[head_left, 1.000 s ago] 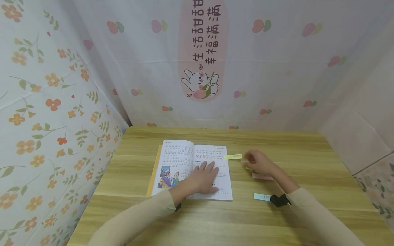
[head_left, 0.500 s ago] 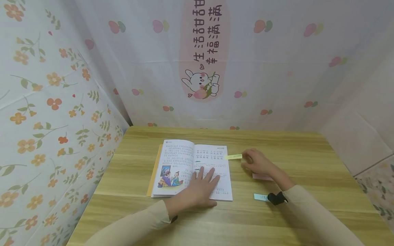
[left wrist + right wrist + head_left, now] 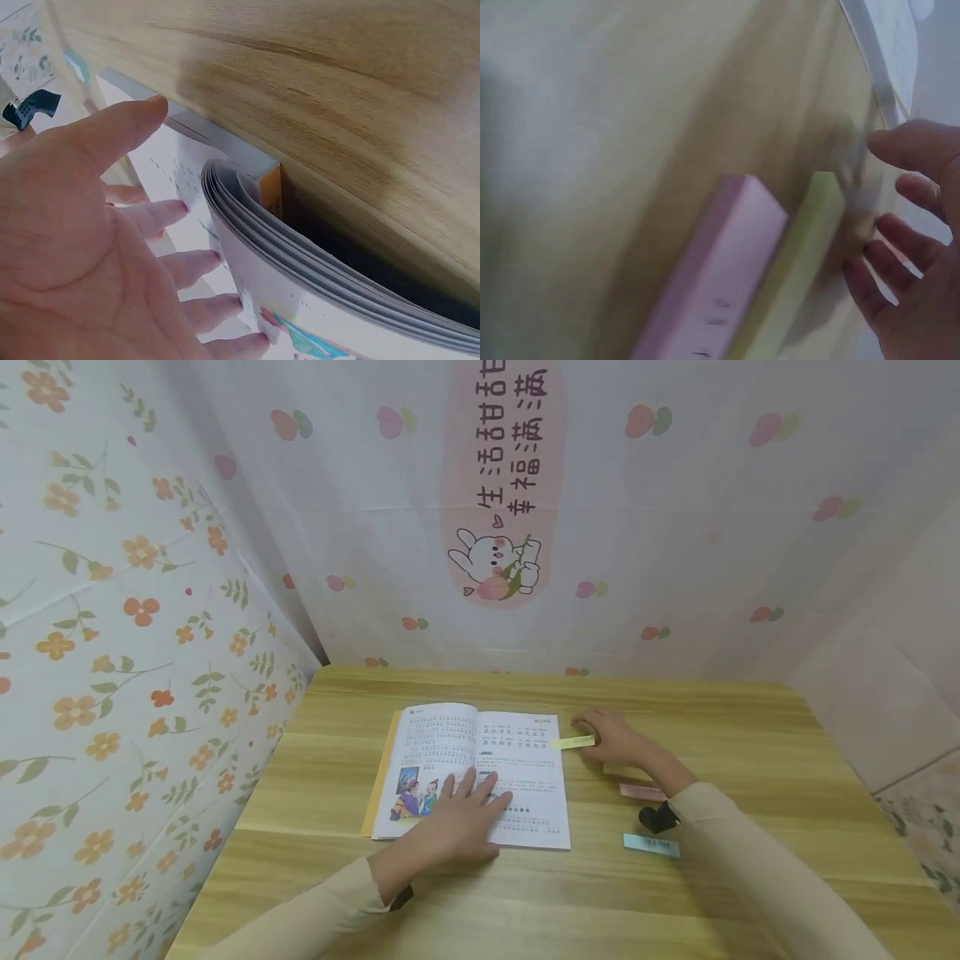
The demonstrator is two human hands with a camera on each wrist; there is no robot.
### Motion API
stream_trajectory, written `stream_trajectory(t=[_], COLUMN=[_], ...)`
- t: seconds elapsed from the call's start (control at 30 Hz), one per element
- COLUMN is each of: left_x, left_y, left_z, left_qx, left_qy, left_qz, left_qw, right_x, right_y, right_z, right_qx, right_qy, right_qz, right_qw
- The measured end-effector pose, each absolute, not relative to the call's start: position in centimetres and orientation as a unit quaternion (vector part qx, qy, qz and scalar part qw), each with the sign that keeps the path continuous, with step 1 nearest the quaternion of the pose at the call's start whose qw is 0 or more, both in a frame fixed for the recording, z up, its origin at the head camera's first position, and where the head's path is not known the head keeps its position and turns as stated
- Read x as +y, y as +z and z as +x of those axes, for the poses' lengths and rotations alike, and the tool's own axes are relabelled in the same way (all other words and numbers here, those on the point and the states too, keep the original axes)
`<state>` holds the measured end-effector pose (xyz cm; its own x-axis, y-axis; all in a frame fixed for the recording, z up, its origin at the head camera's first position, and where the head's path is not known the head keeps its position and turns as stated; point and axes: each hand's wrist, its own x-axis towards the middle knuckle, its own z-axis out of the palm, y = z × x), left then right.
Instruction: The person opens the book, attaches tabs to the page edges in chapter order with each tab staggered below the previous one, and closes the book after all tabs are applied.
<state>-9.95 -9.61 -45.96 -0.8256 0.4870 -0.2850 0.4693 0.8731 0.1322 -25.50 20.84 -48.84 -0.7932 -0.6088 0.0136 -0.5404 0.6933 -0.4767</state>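
Book point(image 3: 528, 768) lies under the spread left hand point(image 3: 457, 818); at three o'clock, the relaxed right hand point(image 3: 618, 743) flanks a yellow strip point(image 3: 574, 742).

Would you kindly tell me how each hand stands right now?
Left hand: open, fingers spread over the open book.
Right hand: open, by the yellow tab; no grip visible.

Shows a white cloth backdrop point(image 3: 690, 527) at twelve o'clock, printed with motifs point(image 3: 284, 425) and a pink panel point(image 3: 462, 460) bearing a rabbit point(image 3: 492, 557) and lettering point(image 3: 491, 460). Has an orange-flowered hanging point(image 3: 112, 635) at ten, a pale creased sheet point(image 3: 892, 643) at two. Includes a wood-grained tabletop point(image 3: 540, 902) at six, softly lit.
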Motion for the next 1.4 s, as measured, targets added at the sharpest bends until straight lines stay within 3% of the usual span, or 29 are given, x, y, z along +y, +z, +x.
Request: stream_trajectory(t=[0.27, 0.4, 0.93, 1.4], left_x=[-10.0, -10.0, -10.3, -9.2], left_y=[-45.8, -46.0, -47.1, -47.6], left_z=[-9.8, -9.7, -10.6, -10.9], left_qx=[0.955, 0.956, 0.960, 0.960], left_qy=[0.024, 0.025, 0.062, 0.061], left_qz=[0.250, 0.249, 0.246, 0.256], left_qw=[0.158, 0.154, 0.118, 0.097], right_x=[20.5, 20.2, 20.9, 21.7], right_y=[-46.7, -46.2, -47.8, -48.2], right_z=[-26.3, -26.5, -24.8, -23.0], right_qx=[0.912, 0.912, 0.905, 0.923], right_qy=[-0.192, -0.186, -0.250, -0.239], right_qz=[-0.312, -0.300, -0.319, -0.280], right_qw=[0.185, 0.207, 0.132, 0.114])
